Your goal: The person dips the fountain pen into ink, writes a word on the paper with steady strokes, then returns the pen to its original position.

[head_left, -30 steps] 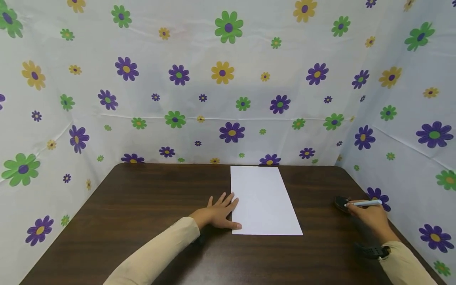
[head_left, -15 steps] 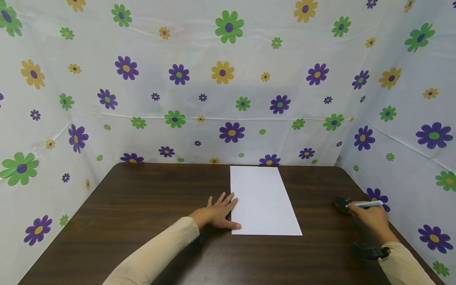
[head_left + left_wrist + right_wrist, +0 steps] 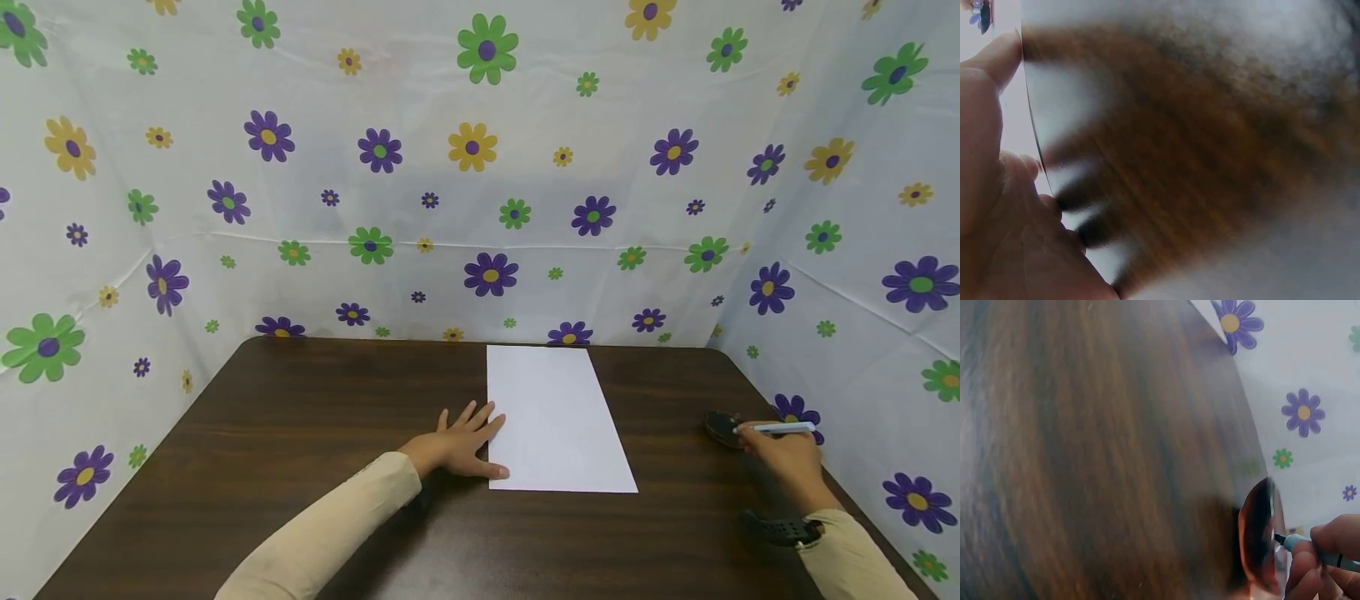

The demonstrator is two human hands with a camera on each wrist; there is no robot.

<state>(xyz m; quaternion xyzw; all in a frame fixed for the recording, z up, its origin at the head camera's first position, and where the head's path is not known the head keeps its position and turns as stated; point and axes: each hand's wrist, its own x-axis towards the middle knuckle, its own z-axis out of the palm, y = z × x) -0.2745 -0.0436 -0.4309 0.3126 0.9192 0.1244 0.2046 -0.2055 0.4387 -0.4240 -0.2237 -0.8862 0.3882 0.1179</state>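
1. Where it rises behind and to both sides, the white cloth (image 3: pixel 420 100) carries purple, green and yellow flowers (image 3: pixel 491 274).
2. Below spreads the dark wood-grain table (image 3: pixel 322 417), its 2 far corners rounded.
3. On it lies the plain white sheet of paper (image 3: pixel 562 408), right of the middle, its far end close to the table's back edge.
4. The left hand (image 3: pixel 461 448) lies flat and wide open, fingers straight and spread, gripping nothing; its thumb and at least 1 fingertip rest on the paper's left side.
5. Near the table's right edge, the right hand (image 3: pixel 789 462) has its fingers bent in a pinch around a pen.
6. A black wrist strap (image 3: pixel 783 531) circles that arm.
7. A dark glossy oval object (image 3: pixel 1258 534) sits just beside those fingers.
8. Smallest is the pale marker pen (image 3: pixel 787 427) itself, black tip at the oval object's edge; whether they touch, I cannot tell.
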